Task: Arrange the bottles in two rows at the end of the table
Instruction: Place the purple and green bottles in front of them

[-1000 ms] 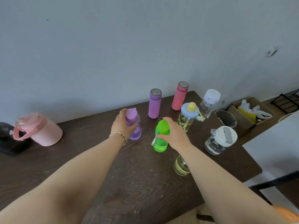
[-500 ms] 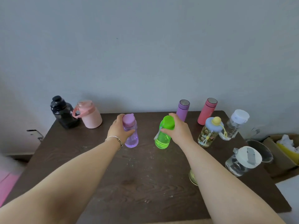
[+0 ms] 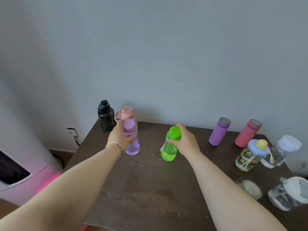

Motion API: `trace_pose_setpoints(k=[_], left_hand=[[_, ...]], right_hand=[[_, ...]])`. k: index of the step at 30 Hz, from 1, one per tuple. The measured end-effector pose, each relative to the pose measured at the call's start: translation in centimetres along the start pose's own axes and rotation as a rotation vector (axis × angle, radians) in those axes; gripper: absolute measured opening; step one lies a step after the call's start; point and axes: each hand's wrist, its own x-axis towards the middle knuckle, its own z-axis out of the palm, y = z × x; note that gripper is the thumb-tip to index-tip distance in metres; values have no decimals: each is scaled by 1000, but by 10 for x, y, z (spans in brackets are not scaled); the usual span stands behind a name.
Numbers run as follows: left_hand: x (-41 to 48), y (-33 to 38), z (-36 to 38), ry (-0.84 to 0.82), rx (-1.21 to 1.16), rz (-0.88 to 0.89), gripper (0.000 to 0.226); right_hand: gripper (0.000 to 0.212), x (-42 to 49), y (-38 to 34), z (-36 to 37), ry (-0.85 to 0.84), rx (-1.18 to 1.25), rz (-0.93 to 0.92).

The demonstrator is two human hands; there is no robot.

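Leftmost, against the wall at the table's (image 3: 150, 189) far left corner: black jug (image 3: 105, 116) and pink jug (image 3: 127, 115), upright, side by side. Just in front of the pink jug, left hand (image 3: 119, 138) wrapped around the purple bottle (image 3: 131, 140), fingers (image 3: 129, 138) curled across its upper body under the cap, thumb behind; grip closed on it. Bottle upright, long axis near vertical, base seemingly at or just off the wood; cannot tell which. Bracelet (image 3: 116, 145) on that wrist.

Next, toward the middle: right hand (image 3: 185, 142) closed on the green bottle (image 3: 170, 145), fingertips (image 3: 171, 140) pinching just below the lid, palm on its right side. Also upright, base low over the table, well apart from the purple one.

Further right: purple flask (image 3: 219, 131) and pink flask (image 3: 247, 133) standing near the wall, then the yellow-knob bottle (image 3: 250, 155), a clear white-capped bottle (image 3: 281, 151), and a clear jug (image 3: 288, 192) at the edge.

Deciding relation, as a judgement: the jugs' corner lies ahead and left of both held bottles, so a likely place for the rows; left hand clearly nearer, purple bottle all but beside the pink jug, green with a longer leftward stretch to close.
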Motion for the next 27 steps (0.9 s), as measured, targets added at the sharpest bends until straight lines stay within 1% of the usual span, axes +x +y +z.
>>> trace_pose_setpoints(k=[4,11,17,21,27], left_hand=[[16,-37,-25,-11,-25,5,72],[59,-104,-75,-103,-37,51,65],[96,-149,-112,-177,-32,66,68],[117,-170,-122,-193,-20,86,71],[136,-190,-117,-190,-33,57,70]], right_hand=[[76,6,-32,35,25,-11,21],[78,20,-101,104,51,-13,86],[77,30,-151,152,78,-23,114],[75,39,-169,176,62,-31,113],[71,58,-173,198,26,-51,97]])
